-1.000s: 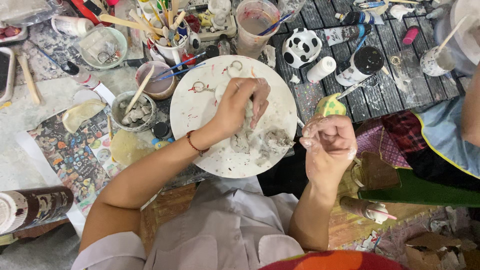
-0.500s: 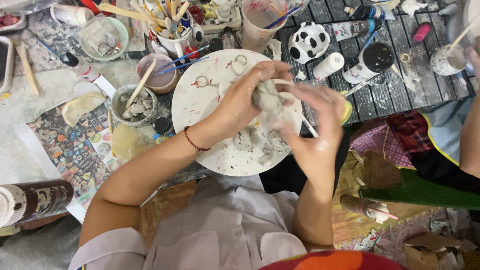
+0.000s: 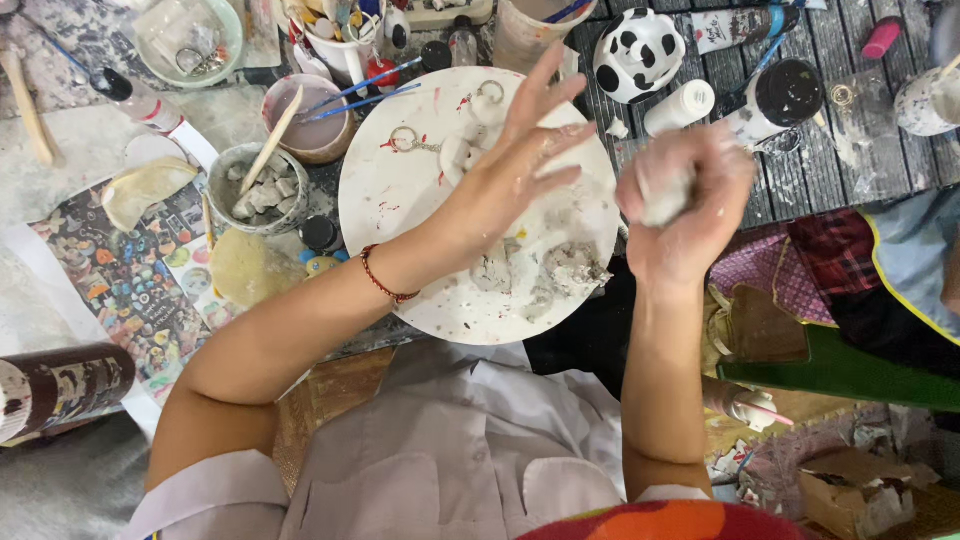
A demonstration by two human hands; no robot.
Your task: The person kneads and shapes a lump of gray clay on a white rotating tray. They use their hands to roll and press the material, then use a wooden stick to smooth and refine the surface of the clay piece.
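- We see the right hand (image 3: 685, 205) clenched around a lump of grey clay (image 3: 663, 200), held just right of the round white board (image 3: 400, 200) (a kneading step, we judge).
- The left hand (image 3: 515, 165) hovers over the board, fingers spread, holding nothing — next we'd press or shape that lump with both hands.

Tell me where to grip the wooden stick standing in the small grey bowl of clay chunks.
Grip the wooden stick by its bare upper end, coming from above right. It leans up and right out of the small grey bowl, its lower end buried among the clay chunks, so probably only the top is free.
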